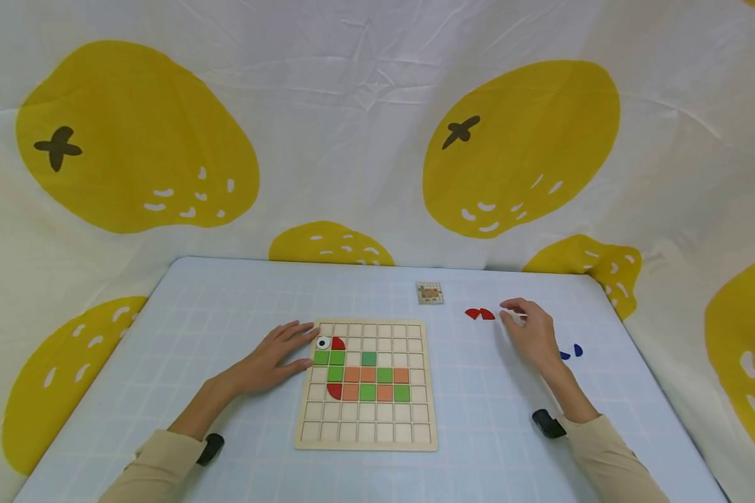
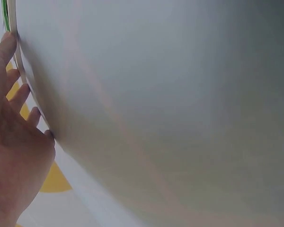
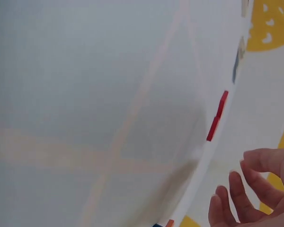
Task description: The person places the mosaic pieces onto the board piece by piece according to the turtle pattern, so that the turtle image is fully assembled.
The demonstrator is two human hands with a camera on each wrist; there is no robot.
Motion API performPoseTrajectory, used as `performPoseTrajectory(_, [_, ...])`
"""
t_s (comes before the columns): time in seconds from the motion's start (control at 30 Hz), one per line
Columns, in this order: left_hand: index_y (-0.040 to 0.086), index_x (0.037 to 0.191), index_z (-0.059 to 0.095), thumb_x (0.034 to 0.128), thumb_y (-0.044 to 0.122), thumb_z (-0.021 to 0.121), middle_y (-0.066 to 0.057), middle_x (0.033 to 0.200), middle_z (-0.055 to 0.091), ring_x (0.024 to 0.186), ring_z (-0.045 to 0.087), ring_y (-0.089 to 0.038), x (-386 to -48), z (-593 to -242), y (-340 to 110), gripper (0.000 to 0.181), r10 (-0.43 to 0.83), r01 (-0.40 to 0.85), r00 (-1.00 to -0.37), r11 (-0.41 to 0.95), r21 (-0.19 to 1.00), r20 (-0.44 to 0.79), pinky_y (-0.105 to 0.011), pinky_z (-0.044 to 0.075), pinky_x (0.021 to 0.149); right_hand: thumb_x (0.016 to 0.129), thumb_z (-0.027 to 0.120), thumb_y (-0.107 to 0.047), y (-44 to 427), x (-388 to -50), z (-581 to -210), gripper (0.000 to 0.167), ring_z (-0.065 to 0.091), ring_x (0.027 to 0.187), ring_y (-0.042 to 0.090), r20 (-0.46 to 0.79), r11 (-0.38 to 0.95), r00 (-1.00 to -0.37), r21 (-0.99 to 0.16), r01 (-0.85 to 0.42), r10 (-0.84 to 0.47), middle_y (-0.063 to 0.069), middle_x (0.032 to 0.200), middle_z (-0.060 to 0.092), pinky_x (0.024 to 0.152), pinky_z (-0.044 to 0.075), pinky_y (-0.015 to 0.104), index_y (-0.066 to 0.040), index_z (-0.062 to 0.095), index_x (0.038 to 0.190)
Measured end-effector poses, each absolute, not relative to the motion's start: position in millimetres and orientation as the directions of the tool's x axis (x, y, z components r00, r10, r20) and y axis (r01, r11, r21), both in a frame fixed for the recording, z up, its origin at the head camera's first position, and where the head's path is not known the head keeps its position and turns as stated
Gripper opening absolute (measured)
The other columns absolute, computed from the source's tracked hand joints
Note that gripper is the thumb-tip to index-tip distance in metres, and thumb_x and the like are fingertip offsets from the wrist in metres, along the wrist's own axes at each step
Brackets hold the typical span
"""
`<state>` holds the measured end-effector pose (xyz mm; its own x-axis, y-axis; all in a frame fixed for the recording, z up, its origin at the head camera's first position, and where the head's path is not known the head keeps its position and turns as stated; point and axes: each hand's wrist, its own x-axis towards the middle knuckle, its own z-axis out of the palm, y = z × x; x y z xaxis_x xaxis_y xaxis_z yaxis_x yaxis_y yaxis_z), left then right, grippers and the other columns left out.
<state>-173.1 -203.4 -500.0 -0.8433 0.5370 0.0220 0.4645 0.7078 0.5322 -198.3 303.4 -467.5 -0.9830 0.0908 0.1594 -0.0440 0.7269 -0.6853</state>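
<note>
A light wooden grid board (image 1: 338, 432) lies on the table. Green and orange square tiles (image 1: 384, 393) sit in its cells, with red curved pieces (image 1: 338, 344) and a white eye piece (image 1: 323, 343) at the left. My left hand (image 1: 270, 360) rests at the board's left edge, fingers spread and fingertips touching it. To the right, my right hand (image 1: 531, 334) hovers above the table with loosely bent fingers, thumb and index tips close together. No piece shows between them in the right wrist view. Two red pieces (image 1: 487, 314) lie just left of that hand.
A small pattern card (image 1: 430, 293) lies behind the board. Dark blue pieces (image 1: 578, 350) are on the table right of my right wrist. An orange piece (image 3: 170, 223) shows at the bottom of the right wrist view. A fruit-print cloth (image 1: 365, 175) hangs behind the table.
</note>
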Motion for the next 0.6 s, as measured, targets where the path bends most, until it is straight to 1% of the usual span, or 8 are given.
performPoseTrajectory(0.17, [0.014,0.158,0.043,0.1015,0.038,0.065,-0.011,0.163,0.038,0.151,0.023,-0.042,-173,-499,-203,0.065,0.540,0.469,-0.841,0.704,0.533,0.027,-0.068,0.021,0.118,0.104,0.059,-0.012,314,-201,-465,0.026,0.052,0.123,0.044,0.132,0.735,-0.981,-0.678,0.014,0.140,0.026,0.128,0.061,0.107,0.044,0.060,0.002,0.065,0.125])
performPoseTrajectory(0.33, [0.014,0.158,0.043,0.1017,0.037,0.065,-0.012,0.163,0.038,0.151,0.023,-0.043,-172,-498,-203,0.065,0.541,0.468,-0.841,0.702,0.537,0.025,-0.069,0.021,0.118,0.104,0.059,-0.012,327,-205,-466,0.030,0.052,0.118,0.048,0.094,0.746,-0.980,-0.662,0.071,0.177,0.031,0.132,0.057,0.106,0.044,0.063,0.003,0.064,0.128])
performPoseTrajectory(0.47, [0.014,0.158,0.042,0.1019,0.038,0.064,-0.012,0.163,0.038,0.151,0.023,-0.043,-172,-498,-203,0.065,0.543,0.470,-0.839,0.702,0.535,0.025,-0.068,0.020,0.118,0.102,0.061,-0.011,339,-208,-470,0.031,0.050,0.120,0.051,0.096,0.764,-0.978,-0.640,0.080,0.183,0.036,0.132,0.055,0.107,0.040,0.065,0.005,0.064,0.128])
performPoseTrajectory(0.6, [0.014,0.158,0.042,0.1021,0.039,0.064,-0.011,0.163,0.037,0.151,0.023,-0.043,-173,-498,-203,0.065,0.545,0.473,-0.838,0.700,0.535,0.026,-0.068,0.020,0.119,0.100,0.061,-0.008,350,-208,-473,0.032,0.047,0.125,0.053,0.090,0.774,-0.981,-0.628,0.077,0.171,0.037,0.133,0.053,0.108,0.036,0.068,0.007,0.062,0.128])
